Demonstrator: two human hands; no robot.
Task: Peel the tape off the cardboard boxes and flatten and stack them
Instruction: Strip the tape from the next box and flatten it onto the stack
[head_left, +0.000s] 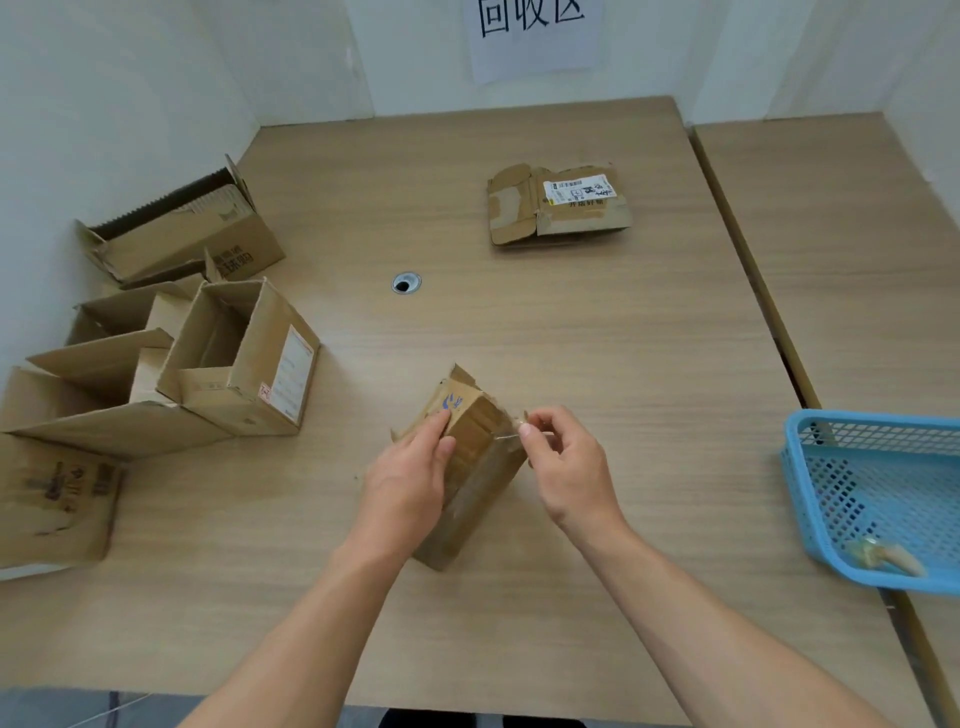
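A small brown cardboard box (475, 467) with a blue logo stands tilted on the table, just in front of me. My left hand (410, 483) grips its left side, thumb on the top face. My right hand (563, 462) pinches a strip of clear tape (511, 434) that stretches off the box's upper right edge. A flattened box with a white shipping label (558, 205) lies at the far centre-right. Several open boxes (239, 358) stand bunched at the left.
A blue plastic basket (878, 493) at the right edge holds a wad of peeled tape (885, 556). A round cable hole (406, 283) sits mid-table. White walls close the back and left; a paper sign (532, 36) hangs behind. A second table adjoins on the right.
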